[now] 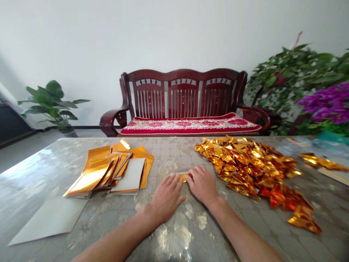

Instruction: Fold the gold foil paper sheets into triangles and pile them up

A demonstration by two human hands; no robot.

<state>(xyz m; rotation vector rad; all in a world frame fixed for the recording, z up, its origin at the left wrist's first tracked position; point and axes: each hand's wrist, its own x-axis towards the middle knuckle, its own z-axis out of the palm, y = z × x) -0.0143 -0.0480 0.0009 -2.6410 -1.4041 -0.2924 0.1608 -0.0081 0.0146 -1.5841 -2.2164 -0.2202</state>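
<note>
My left hand (166,196) and my right hand (202,185) meet near the middle of the table, pinching a small folded piece of gold foil paper (184,177) between their fingers. Its white reverse seems to show at the far side, though the fingers hide most of it. To the left of my hands lies a loose stack of gold foil sheets (114,171) with white backs. To the right, a large heap of folded gold foil triangles (245,163) sits just beyond my right hand, not touching it.
A white sheet (49,218) lies at the table's near left. The table (174,233) has a shiny, patterned top. More gold foil (324,162) lies at the far right. Behind the far edge stand a red-cushioned wooden bench (182,98) and potted plants (51,103).
</note>
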